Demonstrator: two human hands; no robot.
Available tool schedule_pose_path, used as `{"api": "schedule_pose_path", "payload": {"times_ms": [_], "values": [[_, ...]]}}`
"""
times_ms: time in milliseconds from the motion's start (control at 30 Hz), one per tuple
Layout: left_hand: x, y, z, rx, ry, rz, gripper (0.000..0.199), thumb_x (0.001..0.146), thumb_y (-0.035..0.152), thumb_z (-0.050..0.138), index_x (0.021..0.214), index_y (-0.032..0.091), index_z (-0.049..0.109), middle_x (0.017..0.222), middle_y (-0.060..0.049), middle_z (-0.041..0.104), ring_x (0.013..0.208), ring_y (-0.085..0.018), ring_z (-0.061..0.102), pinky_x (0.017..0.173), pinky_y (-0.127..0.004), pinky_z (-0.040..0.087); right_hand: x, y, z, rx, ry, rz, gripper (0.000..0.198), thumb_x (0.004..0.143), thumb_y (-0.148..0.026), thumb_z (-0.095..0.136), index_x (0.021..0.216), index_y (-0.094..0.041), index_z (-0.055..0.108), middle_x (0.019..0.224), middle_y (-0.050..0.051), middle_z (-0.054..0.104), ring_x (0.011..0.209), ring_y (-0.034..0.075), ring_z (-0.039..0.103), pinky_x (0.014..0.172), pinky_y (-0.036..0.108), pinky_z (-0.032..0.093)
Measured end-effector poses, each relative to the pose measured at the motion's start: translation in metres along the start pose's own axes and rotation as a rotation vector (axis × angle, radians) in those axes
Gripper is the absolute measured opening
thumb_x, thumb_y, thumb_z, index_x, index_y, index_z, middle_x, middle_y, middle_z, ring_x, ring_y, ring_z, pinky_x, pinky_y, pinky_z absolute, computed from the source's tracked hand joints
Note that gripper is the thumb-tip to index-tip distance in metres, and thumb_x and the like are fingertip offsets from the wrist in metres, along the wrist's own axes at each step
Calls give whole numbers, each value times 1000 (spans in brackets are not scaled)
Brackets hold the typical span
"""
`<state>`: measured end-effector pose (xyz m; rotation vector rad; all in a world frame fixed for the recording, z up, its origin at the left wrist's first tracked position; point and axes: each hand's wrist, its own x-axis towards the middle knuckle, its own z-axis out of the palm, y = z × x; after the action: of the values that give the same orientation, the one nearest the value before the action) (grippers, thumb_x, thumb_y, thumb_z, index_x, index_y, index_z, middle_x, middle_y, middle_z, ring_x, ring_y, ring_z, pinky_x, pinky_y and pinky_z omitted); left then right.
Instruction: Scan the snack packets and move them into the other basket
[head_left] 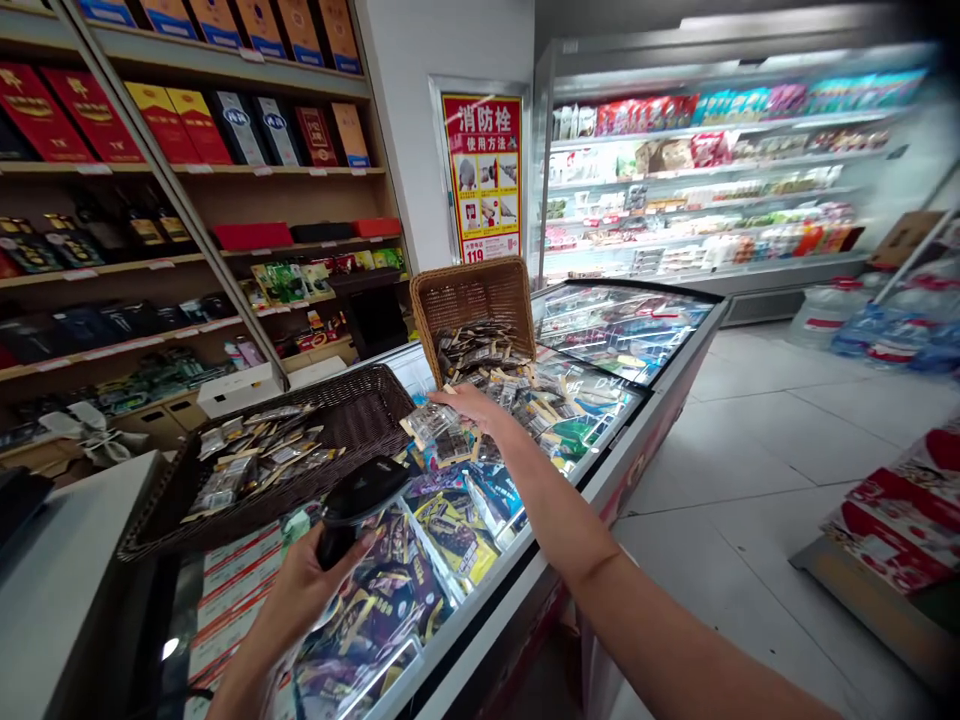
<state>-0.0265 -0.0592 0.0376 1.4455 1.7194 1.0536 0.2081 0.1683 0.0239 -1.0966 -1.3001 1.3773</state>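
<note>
A black handheld barcode scanner (367, 488) is in my left hand (304, 575), with the fingers wrapped around its handle. My right hand (471, 403) reaches over the glass freezer lid and pinches a small clear-and-tan snack packet (429, 424); some of its fingers are hidden. Just beyond it, a light brown wicker basket (472, 283) lies tipped toward me. Dark snack packets (487, 345) fill its lower part and spread out onto the glass. To the left, a dark brown wicker tray (367, 405) holds several similar packets (255, 455).
Under the glass of the chest freezer (600, 490) lie colourful frozen packs. A white counter (90, 540) is at the left, below shelves of boxes and bottles. A lit display fridge (705, 180) stands behind. Red-and-white cartons (900, 510) and water bottles (904, 340) are at the right.
</note>
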Motion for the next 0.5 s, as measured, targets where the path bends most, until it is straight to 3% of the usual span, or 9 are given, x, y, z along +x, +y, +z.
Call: {"api": "schedule_pose_path", "payload": {"times_ms": [100, 233, 367, 500], "values": [[5, -6, -3, -36, 50, 9, 62, 56, 76, 79, 64, 23, 47, 45, 6, 44, 44, -12, 39, 45, -23, 31, 15, -5, -8, 109, 76, 1, 44, 82, -57, 74, 71, -24, 46, 59, -4, 39, 52, 11, 36, 48, 25, 31], [9, -14, -6, -41, 91, 39, 63, 57, 78, 77, 62, 23, 48, 44, 6, 45, 41, -12, 41, 43, -24, 34, 43, -29, -30, 81, 408, -18, 34, 93, -50, 61, 76, -25, 46, 65, 0, 46, 56, 16, 48, 52, 29, 38], [10, -18, -6, -33, 123, 60, 63, 58, 80, 75, 63, 23, 48, 43, 6, 44, 40, -12, 40, 42, -23, 32, 65, -48, -47, -382, 576, -6, 28, 96, -46, 55, 87, -20, 59, 86, 14, 60, 89, 30, 62, 73, 39, 49], [13, -24, -6, -28, 119, 52, 60, 62, 77, 74, 65, 22, 50, 44, 5, 46, 42, -11, 41, 44, -23, 30, 64, -44, -42, -804, 716, -92, 32, 89, -37, 66, 110, -13, 65, 128, 26, 56, 131, 41, 46, 105, 51, 40]]}}
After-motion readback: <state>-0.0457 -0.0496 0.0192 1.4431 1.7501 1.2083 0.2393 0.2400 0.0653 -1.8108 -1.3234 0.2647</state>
